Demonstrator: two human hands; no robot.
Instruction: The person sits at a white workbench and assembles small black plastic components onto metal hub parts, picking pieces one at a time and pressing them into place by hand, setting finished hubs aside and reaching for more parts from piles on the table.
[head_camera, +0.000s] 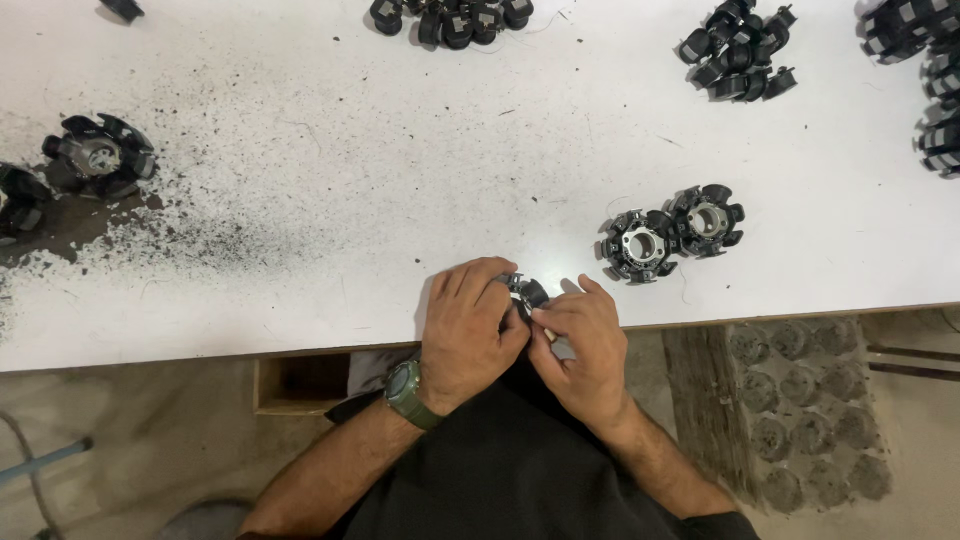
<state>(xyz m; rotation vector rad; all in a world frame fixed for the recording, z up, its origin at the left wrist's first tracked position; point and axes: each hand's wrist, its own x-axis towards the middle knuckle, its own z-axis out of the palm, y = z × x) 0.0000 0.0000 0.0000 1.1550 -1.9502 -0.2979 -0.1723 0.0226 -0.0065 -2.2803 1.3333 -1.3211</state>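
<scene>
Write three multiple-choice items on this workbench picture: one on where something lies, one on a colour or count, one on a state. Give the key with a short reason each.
1. Where do the two ring-shaped metal parts lie?
A. On the white table, beyond the right hand
B. On the floor under the table
C. On the person's lap

2. What colour is the wristwatch?
A. Red
B. Olive green
C. White

3. How is the small black part at the table edge held?
A. It lies untouched
B. The right hand alone holds it
C. Both hands close around it

Key: 1 A, the pair sits side by side on the tabletop past the right hand. 2 B, the band on the left wrist is dull green. 3 C, fingers of the left hand and the right hand meet on it.
</scene>
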